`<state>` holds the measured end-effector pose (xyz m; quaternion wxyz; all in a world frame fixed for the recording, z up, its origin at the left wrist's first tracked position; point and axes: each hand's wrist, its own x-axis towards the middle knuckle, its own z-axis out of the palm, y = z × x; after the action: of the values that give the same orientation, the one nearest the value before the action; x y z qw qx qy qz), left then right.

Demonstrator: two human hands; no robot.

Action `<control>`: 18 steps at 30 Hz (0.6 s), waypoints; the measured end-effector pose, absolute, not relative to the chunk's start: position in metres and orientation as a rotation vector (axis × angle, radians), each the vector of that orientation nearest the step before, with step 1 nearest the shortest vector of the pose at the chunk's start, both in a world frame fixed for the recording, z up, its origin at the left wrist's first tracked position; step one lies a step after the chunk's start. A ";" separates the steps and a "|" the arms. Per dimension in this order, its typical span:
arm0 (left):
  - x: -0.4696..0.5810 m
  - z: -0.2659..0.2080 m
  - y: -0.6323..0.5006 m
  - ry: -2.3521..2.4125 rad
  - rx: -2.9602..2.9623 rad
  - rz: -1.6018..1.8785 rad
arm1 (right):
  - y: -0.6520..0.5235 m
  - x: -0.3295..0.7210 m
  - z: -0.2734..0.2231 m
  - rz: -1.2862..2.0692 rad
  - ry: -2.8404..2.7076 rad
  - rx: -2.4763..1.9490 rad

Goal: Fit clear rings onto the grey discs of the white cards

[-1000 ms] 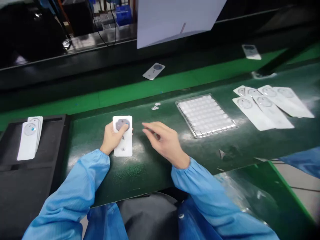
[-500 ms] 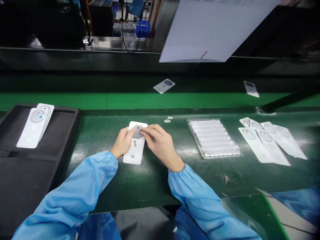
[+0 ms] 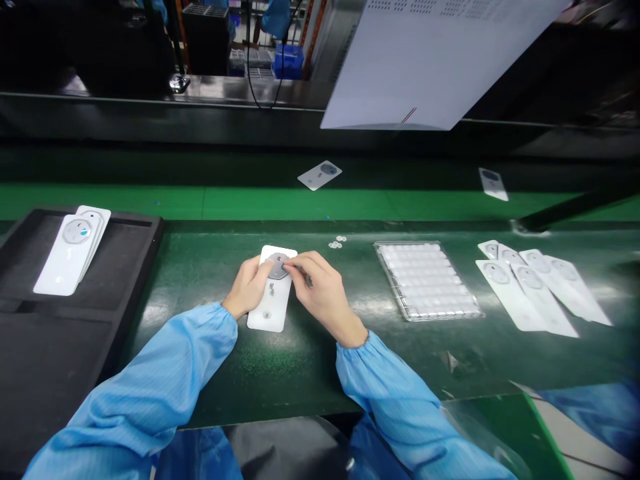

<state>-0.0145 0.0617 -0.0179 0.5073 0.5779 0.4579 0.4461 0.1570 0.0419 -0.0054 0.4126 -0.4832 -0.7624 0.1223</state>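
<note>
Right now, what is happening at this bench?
A person in blue sleeves holds a white card in the left hand. The right hand has its fingers at the edge of the card's grey round patch; whether they grip anything is hidden. Small white discs lie beyond, with a clear tray of white pieces to the right. Similar cards lie at far right and in the left black tray.

Held panel (image 3: 273, 297) looks smooth; black tray (image 3: 55, 360) matt; clear tray (image 3: 445, 317) glossy plastic; sleeves (image 3: 165, 373) cloth; green bench (image 3: 385, 347) glossy
</note>
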 end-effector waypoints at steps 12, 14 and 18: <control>-0.015 -0.022 0.064 1.023 1.129 1.031 | -0.017 0.235 0.021 0.686 -1.231 -1.322; -0.015 -0.023 0.064 1.023 1.092 1.026 | -0.073 0.302 0.007 0.608 -0.981 -1.546; -0.014 -0.024 0.065 1.049 1.074 1.030 | -0.199 0.418 -0.041 0.572 -0.724 -2.198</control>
<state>-0.0140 0.0650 -0.0237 0.6136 0.4660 0.4548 0.4466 0.4175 -0.1992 -0.0410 0.3699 -0.8566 -0.2823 0.2231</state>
